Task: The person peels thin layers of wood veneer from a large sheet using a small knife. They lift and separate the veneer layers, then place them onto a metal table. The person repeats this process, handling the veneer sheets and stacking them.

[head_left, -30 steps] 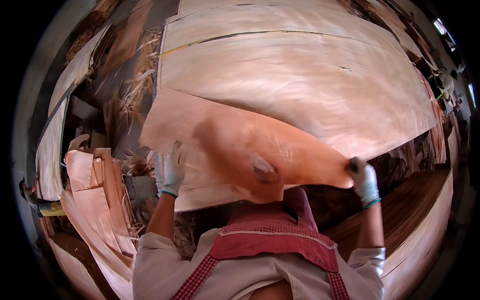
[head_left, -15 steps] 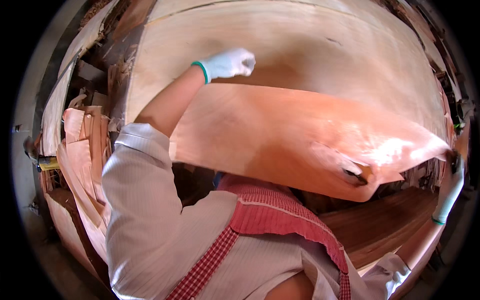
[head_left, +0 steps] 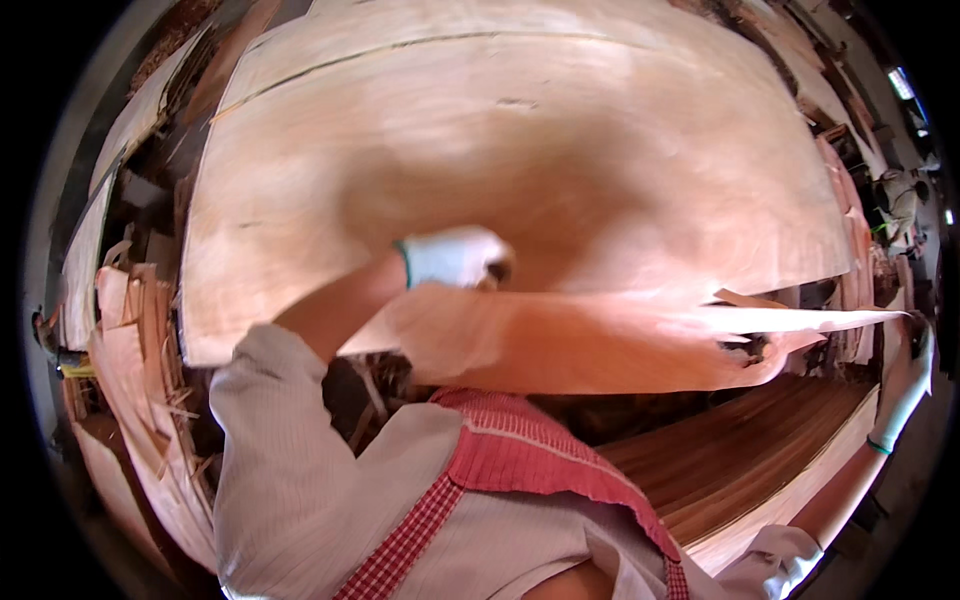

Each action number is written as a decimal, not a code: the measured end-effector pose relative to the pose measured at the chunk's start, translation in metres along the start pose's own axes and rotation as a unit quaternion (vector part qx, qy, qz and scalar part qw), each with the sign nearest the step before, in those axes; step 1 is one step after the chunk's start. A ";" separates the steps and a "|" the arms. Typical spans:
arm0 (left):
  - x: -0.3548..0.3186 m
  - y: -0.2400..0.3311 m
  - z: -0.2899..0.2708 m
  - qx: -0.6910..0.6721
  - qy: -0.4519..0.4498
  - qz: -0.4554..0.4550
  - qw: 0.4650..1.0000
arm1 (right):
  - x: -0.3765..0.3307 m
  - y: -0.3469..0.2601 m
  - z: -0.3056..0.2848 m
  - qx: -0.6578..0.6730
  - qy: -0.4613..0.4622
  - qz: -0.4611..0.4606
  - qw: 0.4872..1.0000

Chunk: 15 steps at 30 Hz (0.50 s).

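Note:
A torn strip of thin wood veneer (head_left: 560, 340) stretches across in front of my body, with a ragged hole and split near its right end. At far right my gloved right hand (head_left: 903, 378) is closed on the strip's pointed end. My gloved left hand (head_left: 452, 258) is curled closed at the strip's far edge; whether anything is in its fingers is hidden. Beneath and beyond lies a broad pale veneer sheet (head_left: 520, 130) with a long dark crack near its far side.
Torn veneer strips (head_left: 140, 370) are heaped at the left. At the lower right stands a stack of brown veneer (head_left: 740, 450). More scraps (head_left: 850, 230) line the right edge of the broad sheet.
My left hand has come nearer my body, down to the strip's far edge. The strip has tilted and looks narrower. More of the broad sheet shows. My right hand still grips the end.

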State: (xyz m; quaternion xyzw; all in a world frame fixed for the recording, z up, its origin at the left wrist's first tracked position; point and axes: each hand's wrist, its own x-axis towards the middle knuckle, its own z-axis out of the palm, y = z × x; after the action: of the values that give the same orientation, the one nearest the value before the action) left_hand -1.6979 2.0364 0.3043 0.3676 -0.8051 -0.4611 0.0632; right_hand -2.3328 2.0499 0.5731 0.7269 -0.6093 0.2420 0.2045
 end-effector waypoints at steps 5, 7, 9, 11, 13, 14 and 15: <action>0.033 0.005 0.008 -0.118 0.048 0.006 0.992 | 0.048 0.004 0.037 -0.020 -0.002 0.042 0.999; 0.037 0.010 -0.002 -0.149 0.029 0.039 0.988 | 0.070 0.012 0.054 -0.071 0.043 0.032 0.996; 0.037 0.018 -0.012 -0.174 -0.022 -0.009 0.984 | 0.096 0.026 0.084 -0.051 0.006 0.006 0.999; 0.038 0.023 -0.017 -0.177 -0.042 -0.020 0.983 | 0.121 0.025 0.105 -0.045 -0.023 -0.010 0.999; 0.030 0.027 -0.023 -0.193 -0.028 -0.018 0.981 | 0.140 0.018 0.129 0.018 -0.034 0.002 0.999; 0.029 0.032 -0.026 -0.200 -0.020 -0.017 0.979 | 0.149 0.030 0.144 -0.016 -0.046 0.010 0.999; 0.033 0.039 -0.028 -0.171 -0.023 -0.033 0.985 | 0.156 0.036 0.157 -0.003 -0.051 0.004 0.999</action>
State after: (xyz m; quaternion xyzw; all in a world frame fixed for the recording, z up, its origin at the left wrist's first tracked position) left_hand -1.7300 2.0075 0.3433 0.3670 -0.7033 -0.6019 0.0909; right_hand -2.3305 1.8272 0.5413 0.7351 -0.6225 0.2042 0.1743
